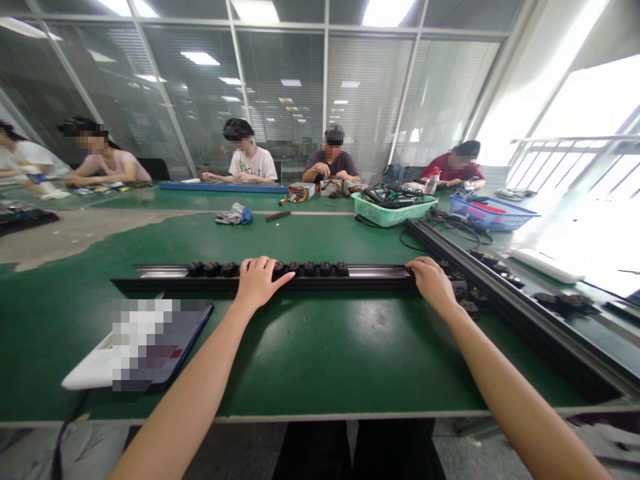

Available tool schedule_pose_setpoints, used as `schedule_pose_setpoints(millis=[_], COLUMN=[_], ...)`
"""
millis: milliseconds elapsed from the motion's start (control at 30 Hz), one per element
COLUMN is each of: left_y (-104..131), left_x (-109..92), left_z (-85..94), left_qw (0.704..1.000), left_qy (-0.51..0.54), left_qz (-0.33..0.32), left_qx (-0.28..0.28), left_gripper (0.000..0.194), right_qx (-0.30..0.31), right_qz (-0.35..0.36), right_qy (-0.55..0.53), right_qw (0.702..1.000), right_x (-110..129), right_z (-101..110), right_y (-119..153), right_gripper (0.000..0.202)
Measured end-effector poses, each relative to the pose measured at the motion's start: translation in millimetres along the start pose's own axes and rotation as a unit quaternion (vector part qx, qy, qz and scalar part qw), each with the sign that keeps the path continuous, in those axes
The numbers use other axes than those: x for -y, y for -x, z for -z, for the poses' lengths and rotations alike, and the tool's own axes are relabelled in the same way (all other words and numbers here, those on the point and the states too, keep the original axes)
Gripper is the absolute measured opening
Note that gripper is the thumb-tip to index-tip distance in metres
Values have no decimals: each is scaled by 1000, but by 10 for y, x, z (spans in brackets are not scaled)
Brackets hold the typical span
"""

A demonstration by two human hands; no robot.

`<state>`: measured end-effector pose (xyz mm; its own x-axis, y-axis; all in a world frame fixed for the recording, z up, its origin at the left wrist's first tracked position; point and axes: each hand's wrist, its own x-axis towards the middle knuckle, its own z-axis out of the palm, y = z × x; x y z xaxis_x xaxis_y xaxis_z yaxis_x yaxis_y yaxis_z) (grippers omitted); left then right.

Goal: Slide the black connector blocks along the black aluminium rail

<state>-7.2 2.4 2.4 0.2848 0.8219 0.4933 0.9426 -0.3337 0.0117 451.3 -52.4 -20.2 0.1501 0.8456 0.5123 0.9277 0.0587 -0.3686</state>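
Note:
A long black rail (320,284) with a silvery inner channel lies crosswise on the green table. Several round black sockets (310,268) sit in a row along its middle. My left hand (261,283) is laid over this row, its fingers curled over the far side and its thumb stretched to the right, gripping the rail and covering some of the sockets. At the rail's right end, my right hand (431,280) is closed, with thumb and fingertips pinching the edge. What lies under my right palm is hidden.
A second long rail (500,300) runs diagonally at right, with loose sockets (565,303) beyond it. A phone (193,333) and a white device (90,367) lie at near left. Further back are a green basket (385,212) of cables, a blue basket (505,220), gloves (234,215) and several seated people.

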Motion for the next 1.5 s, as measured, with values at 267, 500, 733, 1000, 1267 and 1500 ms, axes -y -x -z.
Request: schedule_pose_setpoints(millis=[267,500,733,1000,1267,1500], left_y=[1,3,0,-3,0,0], left_x=[8,7,10,15,8,7], left_z=[-17,-10,-22,-23,-17,-16], left_qw=[1000,1000,1000,1000,1000,1000], left_qy=[-12,-15,-17,-14,3,-14], left_qz=[0,-4,-4,-4,-4,-3], left_qx=[-4,-8,-7,-5,-7,-5], left_gripper=[75,76,78,77,76,77], right_qx=[1,-6,-14,-15,-28,-33], right_qz=[3,6,-8,-26,-18,-12], right_qy=[5,3,19,37,45,28], right_qw=[1000,1000,1000,999,998,999], right_x=[-16,29,41,-2,-66,-94], right_z=[-8,26,45,30,-6,-19], right_y=[-3,12,27,26,9,-2], right_gripper=[37,38,37,36,38,38])
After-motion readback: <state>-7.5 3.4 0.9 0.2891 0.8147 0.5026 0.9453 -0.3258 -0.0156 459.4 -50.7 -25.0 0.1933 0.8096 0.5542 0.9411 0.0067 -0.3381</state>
